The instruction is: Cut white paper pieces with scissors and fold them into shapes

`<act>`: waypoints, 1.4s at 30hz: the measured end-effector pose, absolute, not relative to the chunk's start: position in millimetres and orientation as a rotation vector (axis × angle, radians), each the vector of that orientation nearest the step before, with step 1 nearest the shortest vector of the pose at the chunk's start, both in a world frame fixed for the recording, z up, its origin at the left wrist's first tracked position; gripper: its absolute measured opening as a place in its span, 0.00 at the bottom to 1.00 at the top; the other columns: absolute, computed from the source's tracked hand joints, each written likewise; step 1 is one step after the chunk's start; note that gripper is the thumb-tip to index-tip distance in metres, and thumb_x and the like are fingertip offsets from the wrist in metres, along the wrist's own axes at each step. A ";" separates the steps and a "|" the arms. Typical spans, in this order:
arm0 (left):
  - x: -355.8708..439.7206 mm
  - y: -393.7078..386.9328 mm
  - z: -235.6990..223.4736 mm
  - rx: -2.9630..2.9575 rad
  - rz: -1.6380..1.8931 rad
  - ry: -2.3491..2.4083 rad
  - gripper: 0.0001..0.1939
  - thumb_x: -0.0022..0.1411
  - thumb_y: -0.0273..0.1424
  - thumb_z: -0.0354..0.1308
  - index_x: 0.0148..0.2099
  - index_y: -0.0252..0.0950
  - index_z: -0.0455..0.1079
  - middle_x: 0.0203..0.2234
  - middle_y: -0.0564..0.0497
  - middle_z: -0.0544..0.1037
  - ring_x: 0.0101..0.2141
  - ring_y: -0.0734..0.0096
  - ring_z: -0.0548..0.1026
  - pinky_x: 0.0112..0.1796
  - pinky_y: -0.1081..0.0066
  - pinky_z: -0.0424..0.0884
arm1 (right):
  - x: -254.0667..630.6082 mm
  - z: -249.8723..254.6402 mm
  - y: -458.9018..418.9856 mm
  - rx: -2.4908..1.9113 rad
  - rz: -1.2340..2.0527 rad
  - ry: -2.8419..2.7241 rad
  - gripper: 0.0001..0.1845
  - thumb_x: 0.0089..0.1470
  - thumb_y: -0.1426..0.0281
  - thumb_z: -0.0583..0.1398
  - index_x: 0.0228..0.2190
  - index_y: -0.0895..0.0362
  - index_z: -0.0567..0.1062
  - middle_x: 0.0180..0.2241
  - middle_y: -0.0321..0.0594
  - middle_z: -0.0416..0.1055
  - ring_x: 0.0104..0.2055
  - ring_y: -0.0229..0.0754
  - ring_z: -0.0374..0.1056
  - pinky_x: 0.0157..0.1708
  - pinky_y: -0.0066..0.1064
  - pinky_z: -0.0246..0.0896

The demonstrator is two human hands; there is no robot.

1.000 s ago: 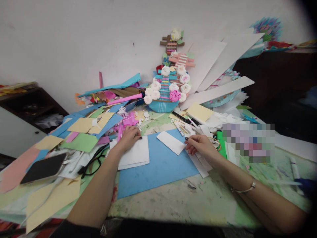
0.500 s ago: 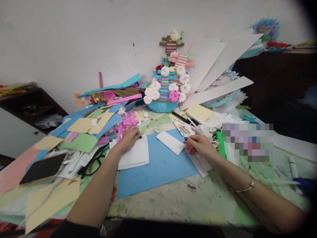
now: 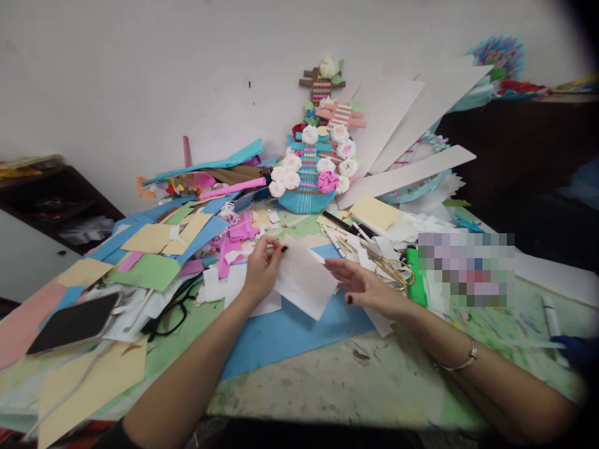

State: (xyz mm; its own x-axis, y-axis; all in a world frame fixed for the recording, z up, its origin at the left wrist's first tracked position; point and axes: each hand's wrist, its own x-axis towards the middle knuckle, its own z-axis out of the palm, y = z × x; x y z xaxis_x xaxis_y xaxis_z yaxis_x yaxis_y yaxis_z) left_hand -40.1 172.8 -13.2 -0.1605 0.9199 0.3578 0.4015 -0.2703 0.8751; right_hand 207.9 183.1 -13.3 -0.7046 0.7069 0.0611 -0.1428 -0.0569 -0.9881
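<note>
Between thumb and fingers, my left hand [image 3: 262, 265] pinches the upper left edge of a white sheet of paper [image 3: 306, 280], which is lifted and tilted. My right hand [image 3: 367, 287] is at the sheet's right side with its fingers stretched and thumb apart; whether a fingertip touches the paper I cannot tell. Beneath lies a blue sheet [image 3: 276, 346] flat on the table. More white paper [image 3: 236, 284] rests under my left wrist, partly hidden. A narrow white strip [image 3: 381, 321] pokes out below my right hand.
Gold-handled scissors [image 3: 395, 272] and a green object [image 3: 415, 277] lie beyond my right hand, near several pens [image 3: 344, 221]. At the back stands a blue paper instrument with flowers [image 3: 306, 199]. On the left are coloured papers [image 3: 147, 271], black glasses [image 3: 175, 318] and a phone [image 3: 72, 324].
My left hand has moved right and raised a white sheet off the papers. The fingers of my right hand have straightened. The small white rectangle is now hidden behind the raised sheet.
</note>
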 end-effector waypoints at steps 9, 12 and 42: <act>-8.0 158.4 -13.5 1.144 1.396 1.214 0.17 0.57 0.42 0.57 0.45 0.41 0.59 0.17 0.60 0.68 0.14 0.78 0.62 0.16 0.78 0.55 | 201.5 -17.4 179.7 -0.990 1.757 -1.423 0.19 0.38 0.62 0.70 0.32 0.59 0.76 0.27 0.38 0.77 0.28 0.40 0.72 0.27 0.26 0.66; -11.5 161.0 -14.2 1.063 1.238 1.121 0.21 0.51 0.45 0.62 0.42 0.38 0.64 0.20 0.57 0.73 0.18 0.74 0.70 0.20 0.76 0.65 | 203.8 -17.4 182.7 -1.019 1.715 -1.402 0.16 0.41 0.60 0.68 0.27 0.60 0.75 0.23 0.37 0.75 0.22 0.36 0.68 0.21 0.24 0.60; -18.7 158.5 8.4 0.926 1.193 0.850 0.05 0.48 0.27 0.65 0.29 0.31 0.74 0.22 0.52 0.74 0.19 0.78 0.71 0.19 0.79 0.67 | 216.0 -8.3 188.5 -0.740 1.753 -1.223 0.07 0.44 0.72 0.63 0.27 0.54 0.82 0.29 0.39 0.77 0.29 0.39 0.70 0.30 0.29 0.64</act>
